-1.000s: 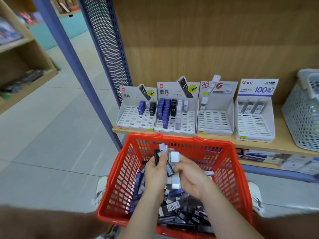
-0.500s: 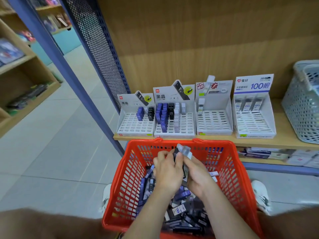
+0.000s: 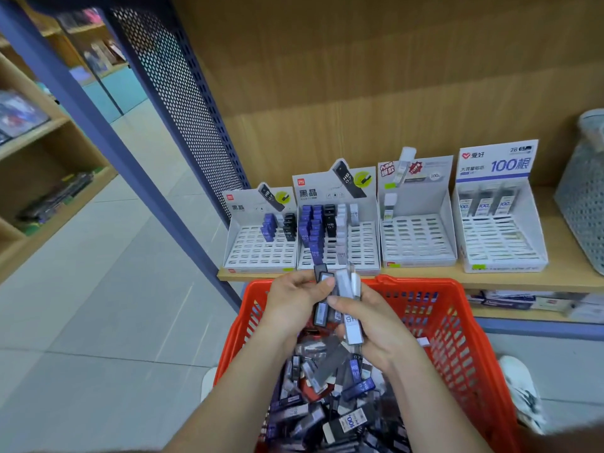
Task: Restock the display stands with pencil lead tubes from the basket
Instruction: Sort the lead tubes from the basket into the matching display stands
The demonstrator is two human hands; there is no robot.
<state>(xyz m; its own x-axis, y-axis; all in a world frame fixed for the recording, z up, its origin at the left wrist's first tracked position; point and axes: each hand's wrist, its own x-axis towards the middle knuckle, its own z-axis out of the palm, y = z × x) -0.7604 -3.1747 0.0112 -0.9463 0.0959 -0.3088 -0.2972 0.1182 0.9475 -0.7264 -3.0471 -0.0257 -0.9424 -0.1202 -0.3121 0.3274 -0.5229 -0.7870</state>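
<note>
Raised since half a second ago: both hands and their bundle of tubes, whose tops now clear the far rim of the red basket (image 3: 457, 325).
Left hand (image 3: 294, 304): thumb and fingers pinch a black tube (image 3: 321, 276), held upright.
Right hand (image 3: 379, 335): curled round a white tube (image 3: 353, 331), thumb laid across the bundle; the two hands touch.
Loose tubes (image 3: 327, 407): heaped in the basket, at 6 o'clock from the hands.
Wooden shelf (image 3: 572, 277), at 12 o'clock from the basket, carries four stands in a row.
First stand (image 3: 258, 253), 11 o'clock: a few blue and black tubes at the back.
Second stand (image 3: 362, 246), 12 o'clock: blue, black and white columns.
Third stand (image 3: 416, 240), 1 o'clock: one white tube, back left.
Fourth stand (image 3: 500, 237), 2 o'clock: three tubes in the back row.
Grey basket (image 3: 581, 204): on the shelf at 3 o'clock.
</note>
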